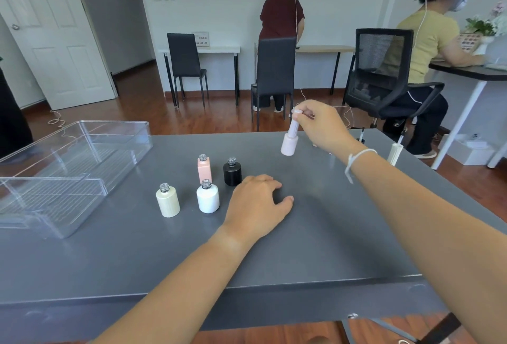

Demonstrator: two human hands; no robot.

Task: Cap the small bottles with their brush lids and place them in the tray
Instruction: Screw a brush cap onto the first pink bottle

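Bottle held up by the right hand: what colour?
Pale lilac-pink capped bottle, clearest in the head view.

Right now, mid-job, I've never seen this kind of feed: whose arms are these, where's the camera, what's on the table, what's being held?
There is no machine here. One camera sits on a person's head, looking forward and down at their own two bare arms. The right hand holds a lilac capped bottle by its tall lid, lifted above the grey table. The left hand rests flat on the table, holding nothing. Four uncapped bottles stand near it: cream, white, pink, black. An empty clear tray sits at the left. A cream brush lid stands at the far right edge. Other people work behind.
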